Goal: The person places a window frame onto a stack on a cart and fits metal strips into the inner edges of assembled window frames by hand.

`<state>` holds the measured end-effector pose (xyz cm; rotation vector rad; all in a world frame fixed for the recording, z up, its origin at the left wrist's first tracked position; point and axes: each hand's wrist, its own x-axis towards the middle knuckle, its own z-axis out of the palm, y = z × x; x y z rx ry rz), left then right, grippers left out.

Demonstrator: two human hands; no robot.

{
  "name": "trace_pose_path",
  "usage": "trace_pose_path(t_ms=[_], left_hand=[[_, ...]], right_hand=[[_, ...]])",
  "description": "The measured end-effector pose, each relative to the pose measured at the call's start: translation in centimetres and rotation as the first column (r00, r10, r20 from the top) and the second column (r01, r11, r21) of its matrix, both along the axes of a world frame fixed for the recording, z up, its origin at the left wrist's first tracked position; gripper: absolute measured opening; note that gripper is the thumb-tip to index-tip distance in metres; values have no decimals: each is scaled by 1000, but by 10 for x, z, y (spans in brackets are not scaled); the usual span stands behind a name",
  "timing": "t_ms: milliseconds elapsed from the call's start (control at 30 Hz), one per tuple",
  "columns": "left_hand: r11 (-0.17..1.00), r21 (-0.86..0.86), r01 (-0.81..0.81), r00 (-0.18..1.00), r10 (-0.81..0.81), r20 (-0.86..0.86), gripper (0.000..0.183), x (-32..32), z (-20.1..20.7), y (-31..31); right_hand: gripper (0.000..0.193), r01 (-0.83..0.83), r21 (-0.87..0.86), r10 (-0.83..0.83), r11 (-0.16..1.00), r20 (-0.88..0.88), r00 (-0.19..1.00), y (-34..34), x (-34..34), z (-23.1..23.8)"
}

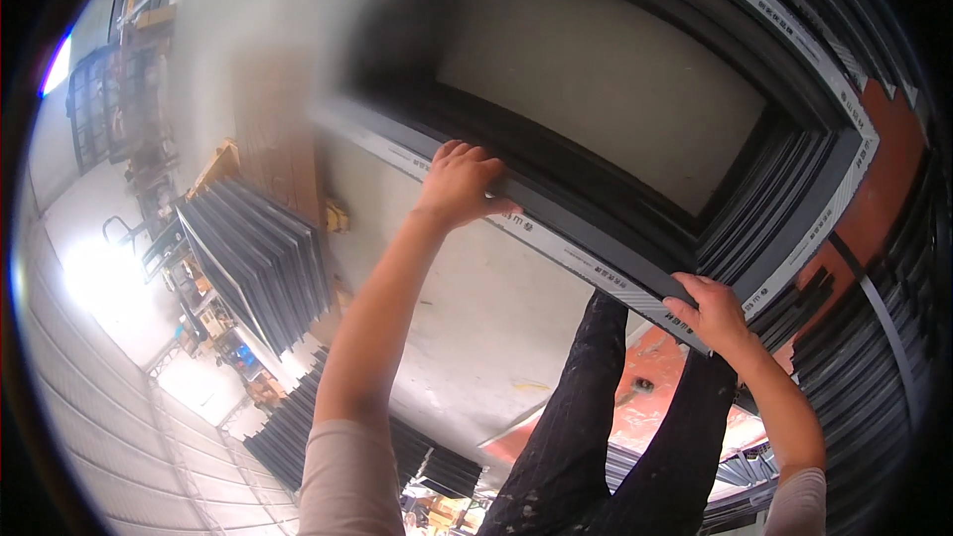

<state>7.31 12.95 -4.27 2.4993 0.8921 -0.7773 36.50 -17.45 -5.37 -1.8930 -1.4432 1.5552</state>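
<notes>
A large dark rectangular frame (596,238), edged in white printed film, lies across my front, with its near long side toward me. My left hand (462,184) is closed over that side, fingers on top and thumb along the outer edge. At the near right corner, my right hand (712,313) grips the same frame, with its fingers over the rim. More dark frame edges (774,194) show in layers inside its right end. Through the opening the grey floor (606,79) is visible. The far left corner of the frame is blurred.
A row of dark frames (258,258) leans upright at the left, beside a brown board (273,129). More dark frames or profiles are piled at the right (854,367) and lower left (427,462). An orange-red surface (650,377) lies near my legs.
</notes>
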Motion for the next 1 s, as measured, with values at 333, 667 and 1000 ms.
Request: trace_pose_path(t_ms=[333, 667, 1000], left_hand=[[993, -97, -69, 994, 60, -93, 66, -8, -55, 2], [996, 72, 57, 975, -72, 213, 27, -20, -100, -19], [989, 74, 126, 989, -131, 66, 42, -3, -76, -39]], right_hand=[[46, 69, -31, -71, 997, -85, 994, -6, -6, -82], [48, -232, -126, 185, 964, -307, 934, -12, 4, -150], [40, -367, -160, 331, 916, -213, 919, -17, 17, -145]])
